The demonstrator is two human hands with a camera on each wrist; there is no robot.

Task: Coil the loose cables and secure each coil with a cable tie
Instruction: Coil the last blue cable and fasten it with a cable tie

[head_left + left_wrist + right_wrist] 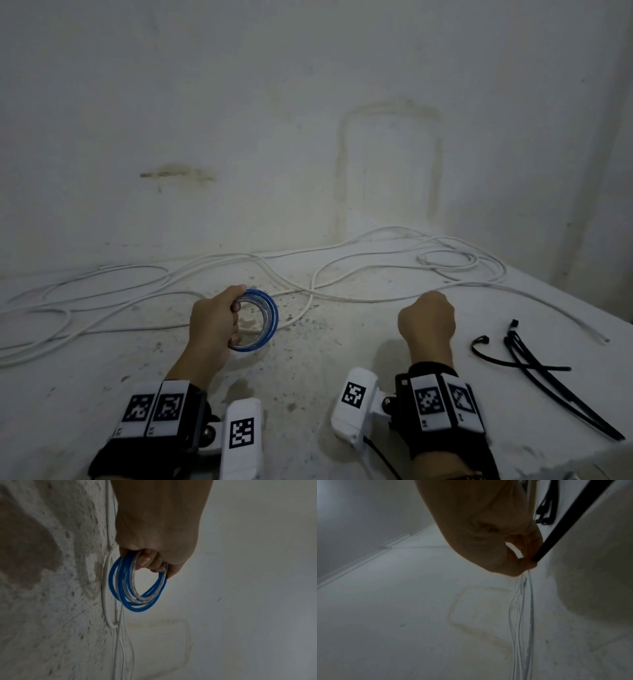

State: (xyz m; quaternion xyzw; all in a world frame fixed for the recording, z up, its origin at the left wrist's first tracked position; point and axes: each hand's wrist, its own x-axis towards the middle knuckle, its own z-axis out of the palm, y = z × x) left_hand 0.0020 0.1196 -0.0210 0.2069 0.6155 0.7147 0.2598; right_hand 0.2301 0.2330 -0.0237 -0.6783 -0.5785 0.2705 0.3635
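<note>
Head view: a blue and clear coil point(262, 320) is held upright over the middle of the bench point(308, 394) by the left hand point(214, 325), fingers curled through the ring. The right hand point(427, 322) is seen from the back, fisted, near the front-right; what it holds can't be told here. White cable point(308, 277) lies loose along the bench's back edge, uncoiled. Black cable ties point(534, 363) are laid by the right edge.

Left wrist view: the coil point(137, 586) is gripped at its top, fingertips point(145, 561) hooked inside the loops, several turns stacked. White cable point(106, 601) is seen on the bench behind it.

Right wrist view: dim and blurred. The right hand point(489, 534) is closed, fingers point(527, 555) apparently pinching a black tie point(570, 520); more ties point(546, 513) lie beyond.

Step judged: first coil wound, not yet tied. Next, the tie needs to be threaded thru the ring, approx. beside the left fingers, its tail fed into the head and pulled snug w/o letting the turns spring apart. White cable is left for afterwards.
</note>
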